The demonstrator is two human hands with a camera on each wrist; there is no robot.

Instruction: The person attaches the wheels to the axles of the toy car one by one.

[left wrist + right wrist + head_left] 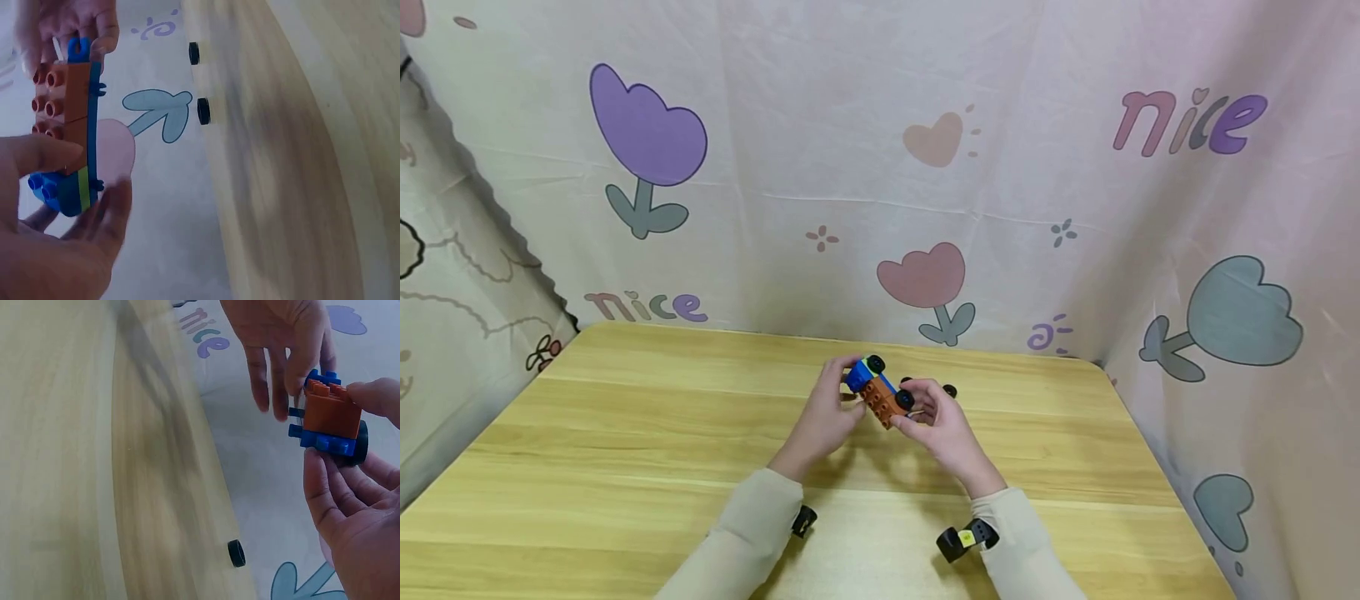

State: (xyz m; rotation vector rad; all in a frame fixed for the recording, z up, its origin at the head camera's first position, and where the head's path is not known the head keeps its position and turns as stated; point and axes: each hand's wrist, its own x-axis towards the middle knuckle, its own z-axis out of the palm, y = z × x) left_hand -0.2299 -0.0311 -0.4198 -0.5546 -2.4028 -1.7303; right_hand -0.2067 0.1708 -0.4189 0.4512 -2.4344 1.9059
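A toy brick car (883,402) with orange studded blocks, a blue base and a blue nose with a lime stripe is held above the table, tilted. My left hand (826,421) grips its blue nose end, thumb against the orange side in the left wrist view. At the other end, my right hand (947,433) pinches it, thumb on the orange block (331,414) and fingers under the base. Black wheels sit on one side, including a rear wheel (362,442). Bare blue pegs (100,89) stick out along the opposite side.
Two loose black wheels, a nearer one (204,111) and a farther one (194,53), stand near the back edge of the wooden table (625,450). A printed cloth (820,150) hangs behind it. Each sleeve has a black wrist device (966,538).
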